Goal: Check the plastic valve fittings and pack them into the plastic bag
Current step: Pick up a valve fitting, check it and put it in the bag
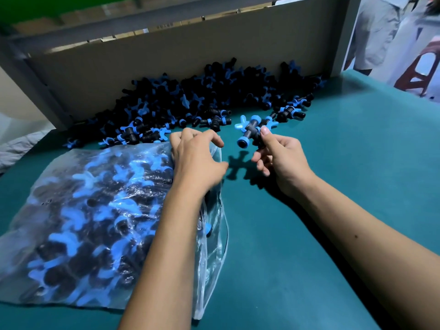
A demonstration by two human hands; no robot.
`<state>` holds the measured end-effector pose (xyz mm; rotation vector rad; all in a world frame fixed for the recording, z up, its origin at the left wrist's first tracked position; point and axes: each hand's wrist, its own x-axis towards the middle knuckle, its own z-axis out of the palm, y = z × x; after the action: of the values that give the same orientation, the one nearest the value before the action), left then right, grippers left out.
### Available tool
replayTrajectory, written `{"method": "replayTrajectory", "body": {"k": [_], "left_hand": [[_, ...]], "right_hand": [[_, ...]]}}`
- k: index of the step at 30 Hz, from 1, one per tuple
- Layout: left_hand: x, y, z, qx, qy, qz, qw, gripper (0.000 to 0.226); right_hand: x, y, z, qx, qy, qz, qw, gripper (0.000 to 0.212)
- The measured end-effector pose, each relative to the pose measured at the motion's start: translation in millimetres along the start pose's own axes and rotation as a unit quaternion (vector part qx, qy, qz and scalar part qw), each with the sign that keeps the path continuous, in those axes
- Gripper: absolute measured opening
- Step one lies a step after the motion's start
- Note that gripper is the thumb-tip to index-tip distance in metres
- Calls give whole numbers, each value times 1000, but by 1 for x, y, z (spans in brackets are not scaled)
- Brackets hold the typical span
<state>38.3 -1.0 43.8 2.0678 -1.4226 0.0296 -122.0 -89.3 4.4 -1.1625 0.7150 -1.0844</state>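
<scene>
Blue-handled valve fittings sit pinched in the right hand, raised above the table; the left hand grips the plastic bag mouth (bag already well filled).

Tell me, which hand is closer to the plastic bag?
The left hand. It rests on the plastic bag at its open edge, while the right hand holds a valve fitting off to the bag's right, apart from it.
</scene>
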Motion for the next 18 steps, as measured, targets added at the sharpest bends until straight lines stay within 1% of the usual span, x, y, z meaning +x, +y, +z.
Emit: {"method": "replayTrajectory", "body": {"k": [2, 4, 6, 7, 8, 10, 12, 14, 16, 18], "left_hand": [[-1, 0, -5, 12, -36, 3, 999, 49], [-3, 1, -10, 4, -64, -3, 998, 61], [-4, 1, -14, -9, -86, -3, 996, 70], [-4, 0, -15, -17, -90, 0, 996, 73], [-3, -1, -17, -26, -89, 3, 996, 75], [-2, -2, -20, -58, -73, 10, 996, 75], [0, -3, -25, -130, -43, -3, 991, 73], [2, 0, -30, -238, -14, -21, 971, 74], [3, 6, -36, -328, 15, -30, 944, 76], [4, 11, -40, -397, 40, -29, 917, 75]], "right_hand": [[-1, 0, 0, -38, 4, 2, 999, 47], [-2, -1, 2, -65, 9, -2, 998, 45], [-4, -1, 4, -77, 16, -23, 997, 46], [-5, -1, 5, -79, 16, -36, 996, 48], [-5, 0, 5, -76, 13, -46, 996, 46], [-6, 0, 5, -65, -3, -60, 996, 36], [-6, 0, 4, -44, -23, -63, 997, 27], [-8, -1, 4, -28, -52, -60, 996, 15], [-11, -1, 6, -58, -103, -72, 990, 13], [-17, -1, 14, -114, -144, -99, 978, 17]]}}
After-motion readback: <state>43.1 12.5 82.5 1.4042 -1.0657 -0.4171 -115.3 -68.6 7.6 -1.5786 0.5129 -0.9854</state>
